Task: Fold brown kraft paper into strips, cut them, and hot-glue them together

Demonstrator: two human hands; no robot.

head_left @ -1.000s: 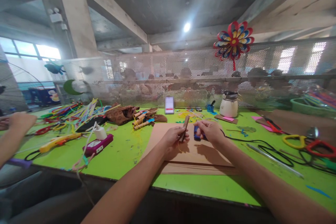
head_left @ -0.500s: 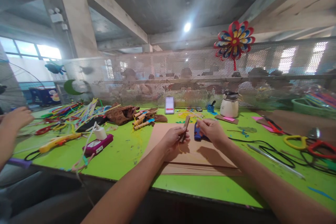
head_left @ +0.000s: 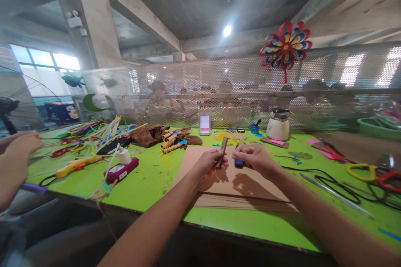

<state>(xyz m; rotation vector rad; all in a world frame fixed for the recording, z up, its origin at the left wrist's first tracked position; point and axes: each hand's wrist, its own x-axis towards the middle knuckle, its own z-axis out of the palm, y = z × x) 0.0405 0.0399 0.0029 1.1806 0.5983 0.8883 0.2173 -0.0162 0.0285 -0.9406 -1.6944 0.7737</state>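
Observation:
My left hand (head_left: 213, 163) is closed around a narrow brown strip (head_left: 223, 147), which stands nearly upright from the fingers. A thin yellow thread dangles just below it. To the right, my right hand (head_left: 253, 157) has thumb and fingertips pinched together; anything between them is too small to make out. Partly covered by that hand, a blue object (head_left: 239, 163) lies on the brown cardboard sheets (head_left: 196, 156). Both hands are above this stack, a small gap apart.
On the left are a purple power strip (head_left: 121, 170), a yellow tool (head_left: 77, 166) and another person's hand (head_left: 25, 144). Behind stand a phone (head_left: 205, 124) and a white jar (head_left: 278, 127). Scissors (head_left: 361, 171) and a black cord (head_left: 335, 190) lie right.
The view has turned slightly left. My right hand has shifted a little and now covers more of the blue object. My left hand keeps hold of the brown strip.

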